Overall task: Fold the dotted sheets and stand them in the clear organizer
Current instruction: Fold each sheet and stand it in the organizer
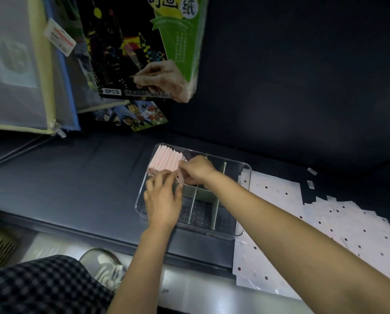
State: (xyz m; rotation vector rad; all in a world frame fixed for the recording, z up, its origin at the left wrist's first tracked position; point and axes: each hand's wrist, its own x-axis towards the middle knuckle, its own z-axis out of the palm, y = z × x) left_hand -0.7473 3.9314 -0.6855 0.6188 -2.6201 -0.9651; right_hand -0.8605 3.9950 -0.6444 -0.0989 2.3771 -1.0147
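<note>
Two bare hands meet over one clear organizer (246,177) on a dark shelf (76,177). The right hand (196,169) pinches a folded pink dotted sheet (181,175) between curled fingers and thumb, holding it upright at the end of a row of folded sheets (165,160) already standing in the organizer's far-left compartment. The left hand (161,200) rests over the organizer's near-left corner, its fingertips touching the same sheet from the near side; whether they grip it or merely steady it cannot be told. The standing folds are packed too tightly for a sure count, roughly ten edges showing just beyond the fingers of both hands.

Pale green dividers (214,198) split the organizer; three near compartments show to the right of the left hand. To the right of the right forearm a loose pile of unfolded white sheets (325,223) with dark dots lies flat, overlapping and hanging past the shelf's front edge; their number cannot be counted.

The shelf is dark blue-grey, backed by a dark wall (302,75). Well beyond the fingers, up and left, hang one scratch-art paper pack (144,48) marked "5PCS", one cartoon-printed pack (133,115) beneath it, and mesh zip pouches (19,75) edged in yellow and blue. Below the shelf a checked garment (42,286) and one pale shoe (103,266) show over a light floor.
</note>
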